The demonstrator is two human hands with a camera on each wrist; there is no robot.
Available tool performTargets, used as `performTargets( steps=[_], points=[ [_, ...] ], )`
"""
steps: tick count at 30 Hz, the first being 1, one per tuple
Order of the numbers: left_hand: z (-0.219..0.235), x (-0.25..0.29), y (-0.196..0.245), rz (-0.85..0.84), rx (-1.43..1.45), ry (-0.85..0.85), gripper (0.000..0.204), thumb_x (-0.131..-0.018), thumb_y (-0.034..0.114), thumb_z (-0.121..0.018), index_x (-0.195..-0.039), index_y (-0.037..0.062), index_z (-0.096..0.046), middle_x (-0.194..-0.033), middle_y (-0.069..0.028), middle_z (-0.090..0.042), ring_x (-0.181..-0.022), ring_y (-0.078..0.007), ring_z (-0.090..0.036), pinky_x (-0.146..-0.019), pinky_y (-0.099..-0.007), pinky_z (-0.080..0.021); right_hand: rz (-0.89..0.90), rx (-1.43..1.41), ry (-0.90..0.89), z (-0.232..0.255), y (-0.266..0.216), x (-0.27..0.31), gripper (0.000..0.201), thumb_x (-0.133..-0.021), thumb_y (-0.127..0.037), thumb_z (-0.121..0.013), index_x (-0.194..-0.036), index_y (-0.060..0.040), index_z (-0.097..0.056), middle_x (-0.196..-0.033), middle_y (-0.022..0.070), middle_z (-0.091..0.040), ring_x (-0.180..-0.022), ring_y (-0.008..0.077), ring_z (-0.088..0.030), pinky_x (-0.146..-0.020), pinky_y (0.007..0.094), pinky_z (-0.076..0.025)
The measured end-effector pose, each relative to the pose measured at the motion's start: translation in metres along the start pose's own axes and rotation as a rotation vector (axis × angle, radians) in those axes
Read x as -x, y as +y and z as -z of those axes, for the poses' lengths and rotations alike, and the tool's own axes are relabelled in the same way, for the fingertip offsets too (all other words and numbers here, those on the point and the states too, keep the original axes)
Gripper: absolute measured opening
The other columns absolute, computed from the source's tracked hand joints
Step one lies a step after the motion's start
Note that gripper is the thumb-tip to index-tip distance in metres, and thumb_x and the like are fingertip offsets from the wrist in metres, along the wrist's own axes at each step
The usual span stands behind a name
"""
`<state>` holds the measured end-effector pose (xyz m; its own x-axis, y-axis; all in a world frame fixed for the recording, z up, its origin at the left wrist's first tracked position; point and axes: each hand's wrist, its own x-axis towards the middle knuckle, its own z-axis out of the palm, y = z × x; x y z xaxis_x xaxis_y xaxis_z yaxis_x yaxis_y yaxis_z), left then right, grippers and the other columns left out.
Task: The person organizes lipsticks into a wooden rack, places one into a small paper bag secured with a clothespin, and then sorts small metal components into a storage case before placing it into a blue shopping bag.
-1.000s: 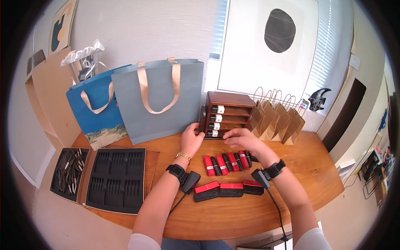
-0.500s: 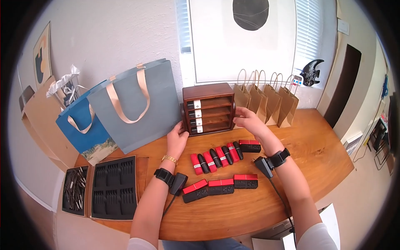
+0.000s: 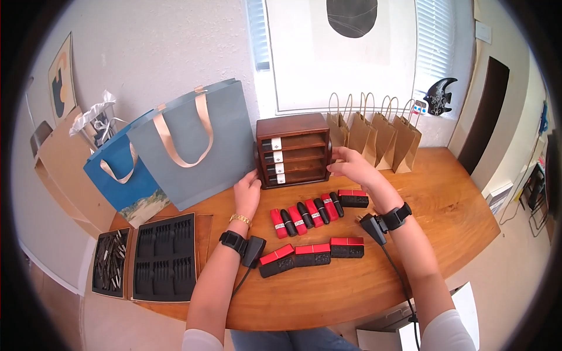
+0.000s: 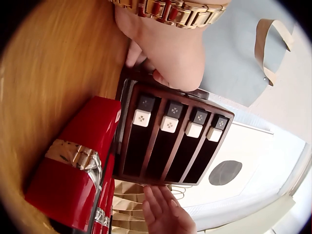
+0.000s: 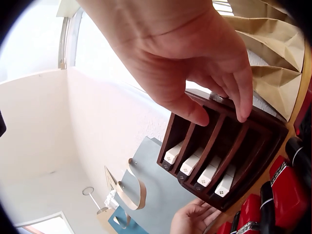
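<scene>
A small dark wooden shelf [image 3: 293, 151] stands upright near the wall with its open tiers facing me. Small black-and-white blocks [image 5: 209, 170] lie at the left end of the tiers. My left hand [image 3: 248, 190] is at the shelf's lower left side, its fingers reaching along that side. At the opposite side is my right hand [image 3: 354, 167], fingers extended toward the side panel and thumb near the front edge. In the left wrist view, the right hand's fingertips [image 4: 152, 191] are right at the side panel. Neither hand encloses the shelf.
Red and black lipstick-like tubes [image 3: 300, 219] lie in a row before the shelf, with black-and-red boxes [image 3: 312, 255] nearer. Grey [image 3: 199, 149] and blue [image 3: 126, 169] bags stand left, brown paper bags [image 3: 380, 140] right. Black trays [image 3: 167, 257] lie front left.
My right hand has moved from the front of the shelf to its right side. The shelf has turned to face me more squarely. The head view has shifted; little differs since half a second ago.
</scene>
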<state>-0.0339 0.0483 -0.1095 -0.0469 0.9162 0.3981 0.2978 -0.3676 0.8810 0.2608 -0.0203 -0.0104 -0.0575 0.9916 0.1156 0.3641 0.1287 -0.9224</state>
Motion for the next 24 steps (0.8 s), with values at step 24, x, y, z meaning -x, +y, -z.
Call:
performTargets(
  steps=[24],
  points=[
    [0.074, -0.002, 0.121, -0.039, -0.793, -0.486, 0.044, -0.087, 0.043, -0.067, -0.100, 0.0016, -0.072, -0.088, -0.0160, -0.073, -0.083, -0.0304, -0.071, -0.075, -0.0415, -0.056, 0.692, 0.931, -0.682, -0.112, -0.057, 0.123, 0.055, -0.079, -0.018, -0.078, -0.127, -0.0030, -0.056, -0.114, 0.0130, -0.063, -0.111, 0.0315, -0.061, -0.091, 0.0407, -0.052]
  ],
)
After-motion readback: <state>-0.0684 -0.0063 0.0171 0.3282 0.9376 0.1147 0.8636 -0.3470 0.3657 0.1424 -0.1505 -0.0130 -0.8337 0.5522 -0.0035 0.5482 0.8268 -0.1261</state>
